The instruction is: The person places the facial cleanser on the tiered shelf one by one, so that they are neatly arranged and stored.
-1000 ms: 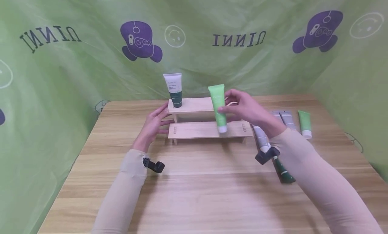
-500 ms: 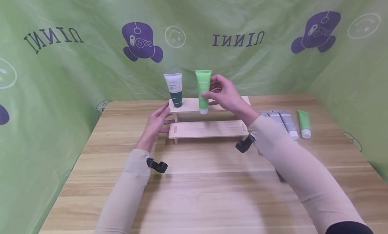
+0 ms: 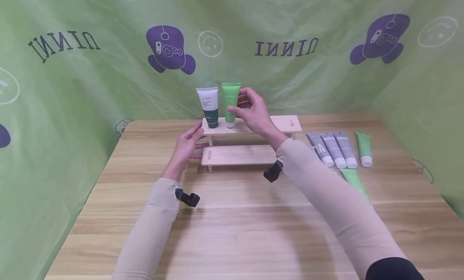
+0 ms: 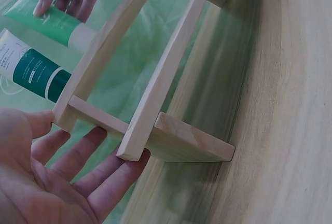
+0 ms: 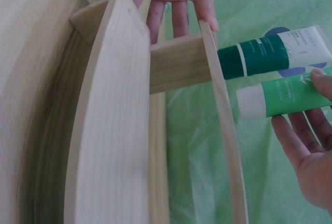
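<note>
My right hand [image 3: 255,113] pinches a light green squeeze tube [image 3: 230,98] upright, white cap down, over the upper tier of a two-step wooden rack [image 3: 253,126]. In the right wrist view a narrow gap shows between its cap [image 5: 251,101] and the board's edge. Just left of it, a white and dark green tube [image 3: 209,104] stands cap down on the same tier. My left hand [image 3: 185,149] is at the rack's left end. In the left wrist view its thumb and extended fingers [image 4: 111,182] touch the ends of the wooden boards.
On the table [image 3: 232,239] to the right lie several grey tubes [image 3: 333,149] in a row, with a green tube [image 3: 364,147] beside them. Another green tube [image 3: 353,181] lies nearer, partly hidden by my right sleeve. A green printed cloth [image 3: 232,70] hangs behind.
My right hand has carried the green tube leftward and back, from in front of the rack to beside the white and dark green tube, straightening it. My left hand has stayed at the rack.
</note>
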A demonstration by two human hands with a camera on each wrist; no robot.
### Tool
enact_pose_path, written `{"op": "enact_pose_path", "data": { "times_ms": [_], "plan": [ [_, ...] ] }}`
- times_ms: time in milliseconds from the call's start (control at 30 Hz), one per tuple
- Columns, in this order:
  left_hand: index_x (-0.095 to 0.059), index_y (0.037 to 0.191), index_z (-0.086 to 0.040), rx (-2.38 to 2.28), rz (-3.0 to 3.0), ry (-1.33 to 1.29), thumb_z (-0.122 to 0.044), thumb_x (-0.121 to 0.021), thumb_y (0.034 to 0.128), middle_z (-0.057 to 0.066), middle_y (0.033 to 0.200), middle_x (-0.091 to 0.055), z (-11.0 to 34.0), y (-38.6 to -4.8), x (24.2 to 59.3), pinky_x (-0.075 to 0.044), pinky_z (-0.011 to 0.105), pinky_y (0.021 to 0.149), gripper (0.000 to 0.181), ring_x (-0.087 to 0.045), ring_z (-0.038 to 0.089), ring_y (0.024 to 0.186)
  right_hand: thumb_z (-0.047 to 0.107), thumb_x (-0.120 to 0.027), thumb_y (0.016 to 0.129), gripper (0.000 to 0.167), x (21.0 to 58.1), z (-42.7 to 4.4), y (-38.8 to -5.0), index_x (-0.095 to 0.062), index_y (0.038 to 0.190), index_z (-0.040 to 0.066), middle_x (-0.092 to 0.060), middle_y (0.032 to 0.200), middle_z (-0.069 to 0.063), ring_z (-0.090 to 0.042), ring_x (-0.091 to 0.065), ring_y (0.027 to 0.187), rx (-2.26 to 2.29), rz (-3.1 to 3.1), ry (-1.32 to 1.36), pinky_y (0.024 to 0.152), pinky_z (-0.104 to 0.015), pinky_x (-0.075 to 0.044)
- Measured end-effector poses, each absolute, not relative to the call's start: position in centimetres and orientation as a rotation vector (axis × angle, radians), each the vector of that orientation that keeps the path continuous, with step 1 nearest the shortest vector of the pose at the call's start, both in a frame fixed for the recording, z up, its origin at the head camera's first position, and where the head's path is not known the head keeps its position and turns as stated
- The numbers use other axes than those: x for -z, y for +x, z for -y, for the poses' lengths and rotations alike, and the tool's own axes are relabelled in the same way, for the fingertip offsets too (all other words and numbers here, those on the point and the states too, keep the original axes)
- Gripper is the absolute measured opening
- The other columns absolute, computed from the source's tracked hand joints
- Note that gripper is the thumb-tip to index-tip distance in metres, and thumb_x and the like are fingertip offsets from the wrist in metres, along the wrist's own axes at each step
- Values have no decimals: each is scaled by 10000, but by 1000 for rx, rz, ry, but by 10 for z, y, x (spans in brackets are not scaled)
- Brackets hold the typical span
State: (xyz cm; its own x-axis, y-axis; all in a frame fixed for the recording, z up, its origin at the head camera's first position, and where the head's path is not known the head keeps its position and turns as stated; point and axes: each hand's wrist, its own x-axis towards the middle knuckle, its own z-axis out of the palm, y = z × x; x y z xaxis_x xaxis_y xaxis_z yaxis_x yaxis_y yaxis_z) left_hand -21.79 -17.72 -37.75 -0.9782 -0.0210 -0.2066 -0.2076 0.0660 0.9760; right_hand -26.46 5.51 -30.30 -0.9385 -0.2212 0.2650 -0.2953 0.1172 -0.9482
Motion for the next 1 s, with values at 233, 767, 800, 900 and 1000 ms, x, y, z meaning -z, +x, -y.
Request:
{"op": "enact_pose_path", "data": {
  "times_ms": [233,767,800,900,1000],
  "plan": [
    [-459,1514,-340,-2058,-2183,-235,-420,-538,1041,170,1458,-530,178,-220,379,-577,564,854,487,-629,386,1174,33,-773,876,436,309,-46,-269,-573,1263,46,-639,1164,-118,-250,-630,1052,-1924,2306,498,948,-315,-525],
    [-459,1513,-340,-2062,-2182,-226,-421,-544,1038,168,1468,-521,178,-220,379,-567,574,871,490,-602,410,1208,53,-776,880,443,311,-44,-267,-584,1278,66,-647,1156,-97,-252,-632,1053,-1865,2319,523,970,-329,-505],
    [-458,1514,-340,-2061,-2182,-226,-420,-543,1038,169,1468,-520,178,-220,379,-569,572,869,490,-603,407,1207,53,-775,881,441,311,-43,-267,-584,1278,64,-646,1156,-99,-254,-632,1053,-1863,2317,525,969,-329,-506],
    [-464,1511,-341,-2062,-2178,-226,-416,-543,1039,167,1461,-528,178,-219,379,-575,562,861,484,-614,397,1196,52,-771,885,432,312,-43,-267,-584,1275,51,-643,1157,-112,-259,-629,1055,-1848,2309,538,977,-342,-503],
    [-472,1505,-345,-2066,-2176,-230,-415,-546,1038,160,1455,-536,178,-219,379,-576,564,859,478,-622,390,1186,62,-768,893,422,312,-43,-267,-585,1273,46,-642,1155,-111,-250,-626,1055,-1824,2311,545,987,-350,-496]
  ]
}}
